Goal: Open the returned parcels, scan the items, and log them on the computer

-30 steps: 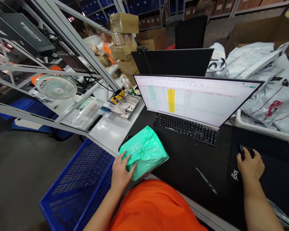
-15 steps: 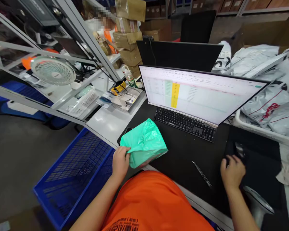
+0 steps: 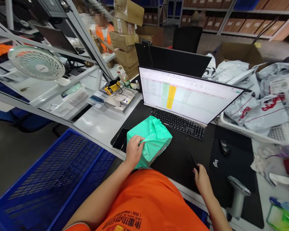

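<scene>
My left hand (image 3: 134, 150) is closed on the near left side of a green plastic parcel (image 3: 154, 138), which lies on the black desk mat (image 3: 180, 157) in front of the keyboard (image 3: 178, 123). My right hand (image 3: 202, 178) is at the mat's front edge, its fingertips pinched on the near end of a black pen (image 3: 194, 160). The mouse (image 3: 223, 146) sits untouched on its black pad to the right. A lit monitor (image 3: 190, 94) shows a spreadsheet behind the keyboard.
A dark phone (image 3: 121, 138) lies left of the parcel. A blue mesh crate (image 3: 50, 183) stands on the floor at left. A barcode scanner (image 3: 238, 195) rests near right. A white basket (image 3: 276, 134) holds grey mailers. A fan (image 3: 36, 62) and a person (image 3: 102, 27) are behind.
My right hand left the mouse and came left and nearer, onto the pen. My left hand shifted its grip on the green parcel, which now sits a little further right.
</scene>
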Tool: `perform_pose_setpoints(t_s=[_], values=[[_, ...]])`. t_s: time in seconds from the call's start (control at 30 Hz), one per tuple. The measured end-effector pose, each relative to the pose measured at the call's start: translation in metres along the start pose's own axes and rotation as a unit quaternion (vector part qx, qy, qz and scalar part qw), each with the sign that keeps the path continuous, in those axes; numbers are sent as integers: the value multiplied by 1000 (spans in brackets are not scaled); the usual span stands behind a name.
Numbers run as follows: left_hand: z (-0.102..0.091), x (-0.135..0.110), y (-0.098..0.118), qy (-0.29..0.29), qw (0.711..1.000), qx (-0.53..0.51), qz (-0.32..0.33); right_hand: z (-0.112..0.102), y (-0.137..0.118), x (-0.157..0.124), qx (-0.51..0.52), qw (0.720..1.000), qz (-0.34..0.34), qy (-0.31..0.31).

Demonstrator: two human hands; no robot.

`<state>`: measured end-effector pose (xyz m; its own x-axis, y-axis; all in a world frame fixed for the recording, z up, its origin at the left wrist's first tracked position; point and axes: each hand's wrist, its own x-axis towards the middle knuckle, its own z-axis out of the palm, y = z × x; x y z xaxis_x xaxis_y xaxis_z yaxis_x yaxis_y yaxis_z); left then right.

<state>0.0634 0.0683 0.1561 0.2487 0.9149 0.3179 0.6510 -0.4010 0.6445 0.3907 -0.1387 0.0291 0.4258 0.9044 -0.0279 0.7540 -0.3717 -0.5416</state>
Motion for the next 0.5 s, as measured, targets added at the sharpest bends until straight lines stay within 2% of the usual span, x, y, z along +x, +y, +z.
perform_pose_setpoints(t_s=[0.03, 0.1, 0.17, 0.27, 0.37, 0.43, 0.5], values=[[1, 1, 0, -9, 1000, -13, 8, -12, -19, 6, 2, 999, -38, -1], [2, 1, -1, -20, 999, -41, 23, -36, -63, 19, -28, 986, -166, -17], [3, 0, -1, -21, 997, -61, 34, -53, -106, 34, -110, 946, -301, -42], [2, -1, -3, -30, 996, -77, 44, -62, -152, 58, -216, 886, -402, -84], [-3, -3, -8, -69, 992, -93, 47, -59, -168, 83, -248, 858, -434, -116], [-8, -8, -12, -115, 985, -117, 49, -62, -162, 107, -257, 846, -449, -133], [-11, -16, -18, -171, 973, -145, 49, -73, -145, 136, -282, 849, -427, -129]])
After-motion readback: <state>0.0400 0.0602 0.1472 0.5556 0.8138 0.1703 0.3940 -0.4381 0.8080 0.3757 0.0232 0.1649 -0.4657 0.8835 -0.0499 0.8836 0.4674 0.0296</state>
